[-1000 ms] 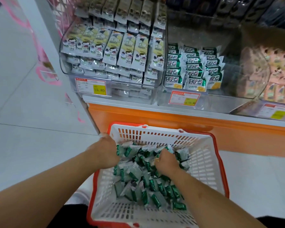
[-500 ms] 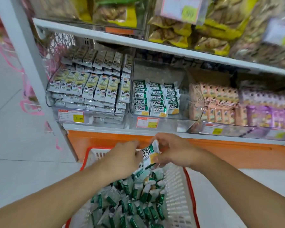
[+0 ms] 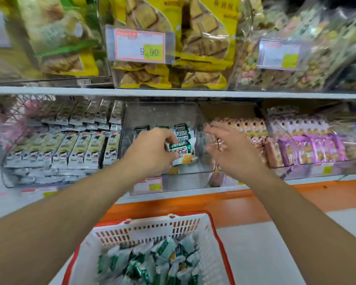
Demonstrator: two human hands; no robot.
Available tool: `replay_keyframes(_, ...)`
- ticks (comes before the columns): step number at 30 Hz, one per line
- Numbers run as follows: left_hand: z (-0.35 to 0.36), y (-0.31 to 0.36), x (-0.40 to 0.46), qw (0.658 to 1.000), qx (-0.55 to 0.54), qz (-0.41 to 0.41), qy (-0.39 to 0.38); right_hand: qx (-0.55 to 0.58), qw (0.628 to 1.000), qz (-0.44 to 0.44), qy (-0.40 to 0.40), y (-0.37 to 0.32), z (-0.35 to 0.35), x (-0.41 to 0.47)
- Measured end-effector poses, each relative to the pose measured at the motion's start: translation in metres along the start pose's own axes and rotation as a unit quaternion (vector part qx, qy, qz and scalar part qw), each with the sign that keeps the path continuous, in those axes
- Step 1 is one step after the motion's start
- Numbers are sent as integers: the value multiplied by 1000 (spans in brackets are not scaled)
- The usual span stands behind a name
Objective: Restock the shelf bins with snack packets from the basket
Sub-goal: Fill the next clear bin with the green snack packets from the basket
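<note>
At the centre of the frame the left hand grasps a green-and-white foil snack packet inside the clear plastic shelf bin, while the right hand, blurred, hovers just beside it with fingers spread and released. At the bottom sits a white plastic basket with red rim, holding more such packets, before the orange-fronted shelf.

A white shelf board runs across the scene, with clear boxes of yellow biscuit bags above it and a price tag reading 9.90 in front. Below, an orange strip runs along the base of the shelving unit, and pale floor tiles lie near on the right. On the far left, pink wire mesh shows, blurred.
</note>
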State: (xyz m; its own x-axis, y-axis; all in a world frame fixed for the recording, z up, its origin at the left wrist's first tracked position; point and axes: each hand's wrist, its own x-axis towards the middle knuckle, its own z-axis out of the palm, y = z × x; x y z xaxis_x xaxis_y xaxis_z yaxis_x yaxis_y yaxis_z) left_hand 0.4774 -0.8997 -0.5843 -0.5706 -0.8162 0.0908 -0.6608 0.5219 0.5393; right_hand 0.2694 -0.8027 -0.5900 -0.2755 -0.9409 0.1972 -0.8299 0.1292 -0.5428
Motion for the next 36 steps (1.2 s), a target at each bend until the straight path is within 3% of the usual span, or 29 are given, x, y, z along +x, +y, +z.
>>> replay_keyframes(4,40,-5,45,998,53,10,-44,-24,992,32,-116,17,8,4)
replay_keyframes(13,99,-20,82,989,146,32,-6,-6,995,14,-94,29,14,7)
replay_keyframes(27,92,-18,83,970,228,75,-31,26,996,14,-79,31,19,6)
replay_keyframes(31,84,-14,75,979,190,63,-42,17,996,13,-85,29,13,4)
replay_keyframes(36,50,-5,34,998,29,59,-6,-13,998,-5,-69,20,4,-14)
